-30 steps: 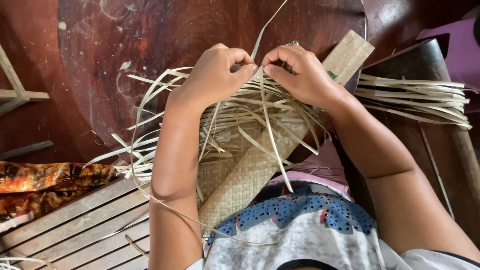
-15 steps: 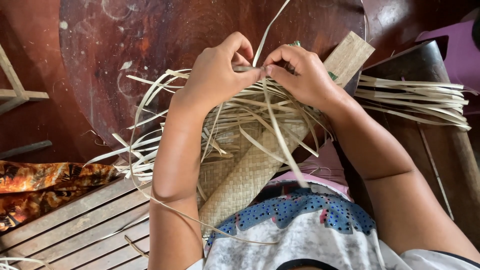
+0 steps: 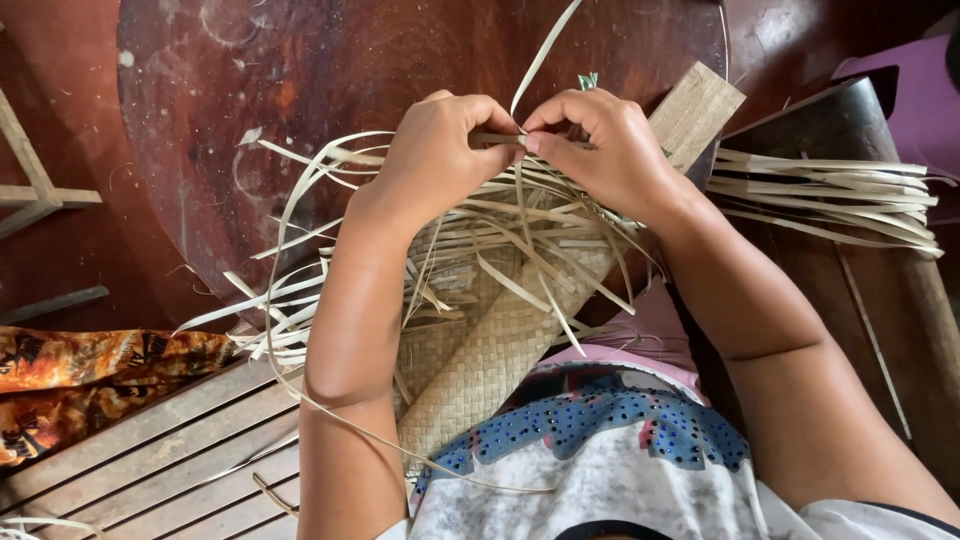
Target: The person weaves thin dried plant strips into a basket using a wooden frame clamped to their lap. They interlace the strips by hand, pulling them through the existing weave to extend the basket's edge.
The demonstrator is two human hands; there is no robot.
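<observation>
A partly woven mat of pale straw strips [image 3: 500,350] lies rolled across my lap and reaches up onto a round dark wooden table [image 3: 300,120]. Its far end [image 3: 695,105] rests on the table edge. Loose strips [image 3: 290,290] fan out from the weave to the left and right. My left hand [image 3: 440,160] and my right hand [image 3: 600,145] meet above the weave, fingertips together, each pinching thin strips. One long strip [image 3: 545,55] rises from between the fingers toward the top edge.
A bundle of loose strips [image 3: 830,195] lies to the right on a dark wooden board. Slatted wooden flooring [image 3: 150,450] and a patterned orange cloth [image 3: 90,380] are at the lower left. A pale wooden frame [image 3: 30,180] stands at the far left.
Both hands shifted slightly up and toward each other, fingertips now pinched together on the strips. The long upright strip swung a little. The mat stayed in place.
</observation>
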